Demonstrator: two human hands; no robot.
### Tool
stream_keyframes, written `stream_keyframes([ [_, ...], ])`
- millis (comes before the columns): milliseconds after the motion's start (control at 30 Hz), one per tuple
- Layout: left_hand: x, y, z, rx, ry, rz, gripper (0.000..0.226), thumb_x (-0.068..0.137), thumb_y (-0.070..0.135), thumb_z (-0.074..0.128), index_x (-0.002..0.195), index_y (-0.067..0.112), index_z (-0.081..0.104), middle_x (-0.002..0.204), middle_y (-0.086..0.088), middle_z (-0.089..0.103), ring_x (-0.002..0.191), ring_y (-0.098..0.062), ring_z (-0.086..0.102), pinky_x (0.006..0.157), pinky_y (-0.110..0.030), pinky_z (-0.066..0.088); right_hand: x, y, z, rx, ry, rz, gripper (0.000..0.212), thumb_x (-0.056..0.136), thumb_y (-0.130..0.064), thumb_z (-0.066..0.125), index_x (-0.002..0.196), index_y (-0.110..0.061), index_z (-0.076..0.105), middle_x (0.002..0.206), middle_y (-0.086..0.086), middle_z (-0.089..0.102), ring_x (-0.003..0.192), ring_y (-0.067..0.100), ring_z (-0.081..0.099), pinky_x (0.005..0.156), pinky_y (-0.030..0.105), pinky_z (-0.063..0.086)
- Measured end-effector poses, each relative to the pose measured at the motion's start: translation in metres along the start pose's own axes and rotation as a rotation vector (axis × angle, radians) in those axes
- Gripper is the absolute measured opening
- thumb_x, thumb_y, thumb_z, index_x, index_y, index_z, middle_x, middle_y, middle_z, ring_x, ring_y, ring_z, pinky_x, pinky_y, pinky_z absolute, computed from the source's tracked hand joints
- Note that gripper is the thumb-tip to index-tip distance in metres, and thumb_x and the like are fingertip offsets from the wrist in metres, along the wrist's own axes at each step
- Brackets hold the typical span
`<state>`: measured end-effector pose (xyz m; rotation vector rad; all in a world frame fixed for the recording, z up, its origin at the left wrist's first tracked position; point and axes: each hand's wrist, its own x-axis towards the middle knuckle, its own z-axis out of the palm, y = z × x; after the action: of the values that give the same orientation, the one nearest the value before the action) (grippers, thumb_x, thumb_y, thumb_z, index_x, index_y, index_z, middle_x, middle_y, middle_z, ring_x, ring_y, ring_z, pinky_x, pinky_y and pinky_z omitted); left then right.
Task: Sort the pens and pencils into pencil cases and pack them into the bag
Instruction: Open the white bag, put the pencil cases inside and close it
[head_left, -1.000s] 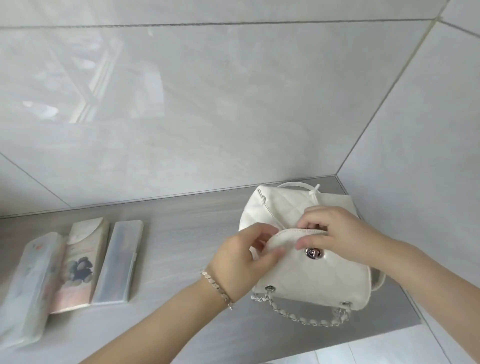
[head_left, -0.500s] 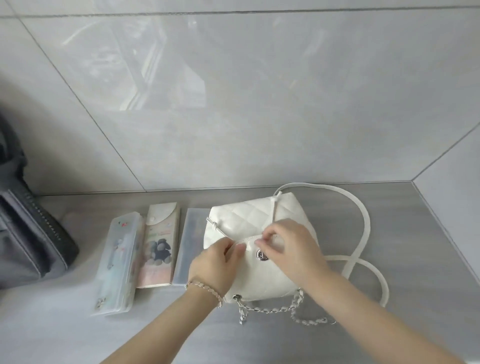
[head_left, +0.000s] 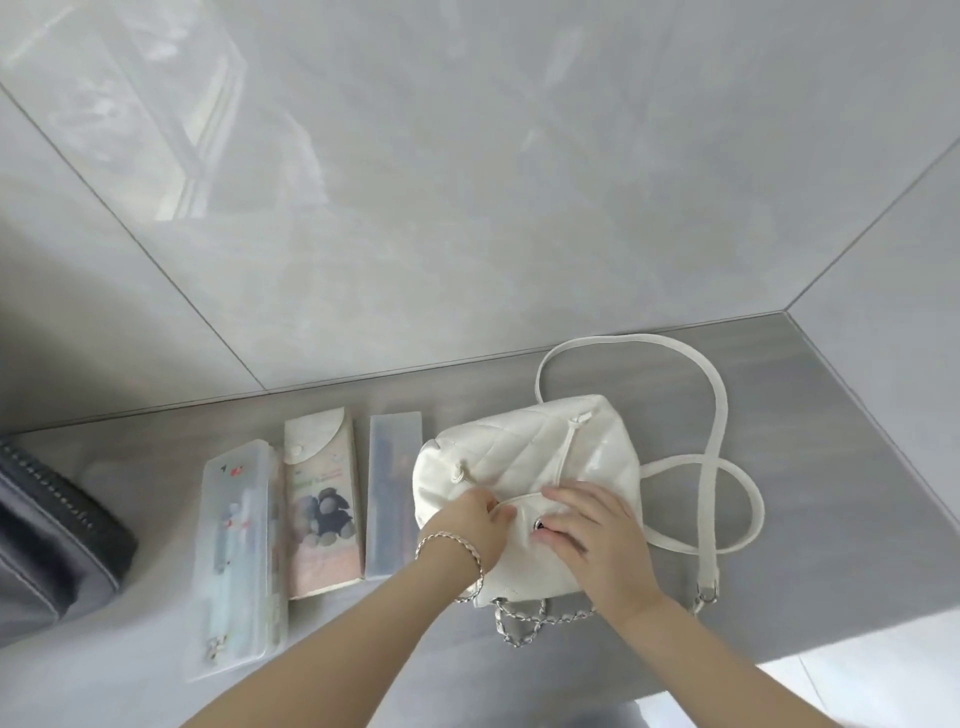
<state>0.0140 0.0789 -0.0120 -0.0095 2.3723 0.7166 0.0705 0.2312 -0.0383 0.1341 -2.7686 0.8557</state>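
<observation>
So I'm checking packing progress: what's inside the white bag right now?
Cannot tell. The white bag lies with its flap down, both the left hand and right hand on it. Three pencil cases lie outside, to its left.

Both hands on white bag (head_left: 524, 457)
</observation>
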Motion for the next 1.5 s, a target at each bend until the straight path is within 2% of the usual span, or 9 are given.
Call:
stream_keyframes([
  [400,-0.009,0.007,0.009,0.038,0.08,-0.073,0.033,0.095,0.04,0.036,0.109,0.017,0.056,0.096,-0.005,0.064,0.091,-0.025,0.059,0.081,-0.029,0.045,0.002,0.012,0.01,-0.12,0.045,-0.22,0.023,0.077,-0.027,0.052,0.061,-0.02,0.067,0.092,-0.01,0.072,0.096,0.012,0.048,0.084,0.024,0.036],
  [533,-0.011,0.008,0.008,0.029,0.091,-0.092,0.034,0.095,0.04,0.038,0.107,0.015,0.057,0.09,-0.004,0.061,0.086,-0.024,0.056,0.074,-0.027,0.042,0.011,0.019,0.006,-0.074,-0.138,-0.313,0.022,0.076,-0.025,0.052,0.063,-0.022,0.069,0.093,-0.01,0.072,0.094,0.011,0.047,0.08,0.025,0.038],
  [700,-0.011,0.004,0.007,-0.027,0.115,-0.041,0.026,0.093,0.042,0.041,0.088,0.021,0.055,0.075,0.001,0.056,0.074,-0.02,0.049,0.065,-0.025,0.037,0.037,0.023,-0.022,0.203,-0.538,-0.166,0.025,0.081,-0.027,0.055,0.088,-0.015,0.076,0.113,-0.004,0.066,0.103,0.011,0.048,0.092,0.018,0.031],
  [833,-0.03,-0.001,0.008,-0.086,0.204,0.109,0.035,0.094,0.038,0.042,0.065,0.02,0.047,0.057,0.006,0.043,0.057,-0.013,0.041,0.053,-0.024,0.031,0.03,0.002,-0.027,0.286,-0.408,0.009,0.037,0.074,-0.011,0.064,0.107,-0.025,0.062,0.102,-0.017,0.055,0.102,0.008,0.053,0.093,0.026,0.042],
  [1033,-0.044,-0.029,-0.012,-0.122,0.288,0.474,0.063,0.081,0.05,0.026,0.094,0.009,0.073,0.103,0.021,0.057,0.102,0.022,0.045,0.09,0.001,0.031,0.046,-0.021,-0.066,0.36,-0.771,0.077,0.022,0.071,-0.014,0.075,0.076,-0.032,0.064,0.067,-0.014,0.06,0.057,-0.01,0.052,0.056,0.005,0.038],
  [1167,-0.041,-0.027,-0.012,0.337,0.185,0.506,0.068,0.072,0.064,0.042,0.132,0.033,0.044,0.13,0.009,0.038,0.123,-0.008,0.035,0.104,-0.019,0.031,0.049,-0.032,-0.079,0.454,-0.922,0.291,0.037,0.092,-0.037,0.05,0.063,-0.018,0.063,0.049,-0.008,0.061,0.05,0.003,0.057,0.058,0.016,0.047],
  [1300,-0.043,0.001,0.002,0.666,0.221,0.365,0.075,0.075,0.042,0.064,0.136,0.028,0.023,0.14,-0.003,0.022,0.127,-0.025,0.025,0.106,-0.033,0.032,0.02,-0.035,-0.066,0.222,-0.774,0.482,0.026,0.091,-0.037,0.05,0.07,-0.021,0.045,0.056,-0.005,0.059,0.041,0.009,0.054,0.049,0.018,0.045],
  [1400,-0.045,0.009,0.007,0.663,0.245,0.353,0.063,0.078,0.016,0.057,0.136,0.019,0.032,0.138,-0.008,0.032,0.126,-0.026,0.035,0.096,-0.034,0.038,0.0,-0.04,-0.055,0.056,-0.514,0.52,0.034,0.083,-0.049,0.056,0.091,-0.019,0.041,0.09,0.0,0.055,0.075,0.019,0.058,0.064,0.029,0.045],
  [1500,-0.046,0.009,0.004,0.642,0.36,0.532,0.045,0.036,0.019,0.081,0.079,0.019,0.069,0.081,-0.001,0.064,0.071,-0.015,0.064,0.053,-0.017,0.044,0.003,-0.048,-0.053,-0.102,-0.4,0.469,0.052,0.082,-0.064,0.045,0.109,-0.019,0.038,0.101,0.003,0.056,0.094,0.027,0.059,0.064,0.03,0.038],
])
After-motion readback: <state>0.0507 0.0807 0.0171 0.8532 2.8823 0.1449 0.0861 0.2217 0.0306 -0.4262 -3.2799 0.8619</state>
